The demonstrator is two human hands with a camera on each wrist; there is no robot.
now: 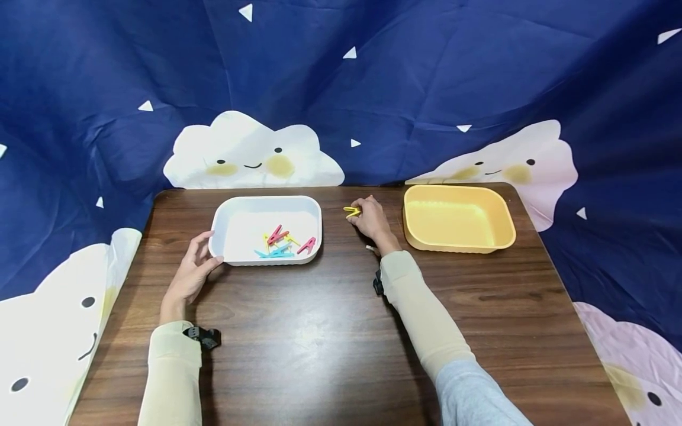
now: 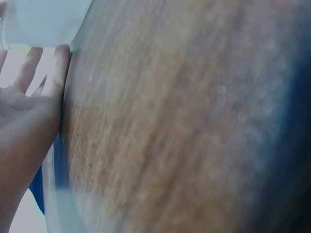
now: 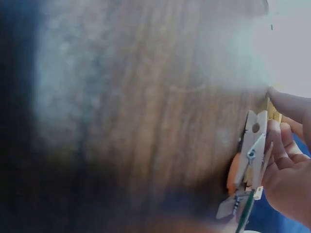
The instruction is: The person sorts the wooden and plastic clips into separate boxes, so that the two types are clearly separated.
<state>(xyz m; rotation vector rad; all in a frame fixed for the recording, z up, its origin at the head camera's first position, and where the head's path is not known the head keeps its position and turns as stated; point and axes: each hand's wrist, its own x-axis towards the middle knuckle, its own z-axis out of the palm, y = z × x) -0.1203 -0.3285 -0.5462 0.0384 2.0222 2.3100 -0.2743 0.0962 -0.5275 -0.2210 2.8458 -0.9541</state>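
Observation:
A white plastic tray (image 1: 242, 228) stands at the back left of the table with several red, yellow and light blue clothespins (image 1: 277, 252) in its right half. My left hand (image 1: 193, 269) touches the tray's left front corner, fingers at its left side and thumb at the front. In the left wrist view, fairly straight fingers (image 2: 57, 73) meet the tray wall. Between the trays, my right hand (image 1: 372, 219) pinches a yellow clothespin (image 1: 351, 210) just above or on the table; which, I cannot tell. Wooden clothespins (image 3: 253, 141) lie near this hand in the right wrist view.
A yellow tray (image 1: 458, 219) with a bare inside stands to the right of my right hand. Both trays rest on a dark wooden table (image 1: 298, 331). Behind its back edge hangs a blue cloth (image 1: 383, 89) with clouds and white triangles.

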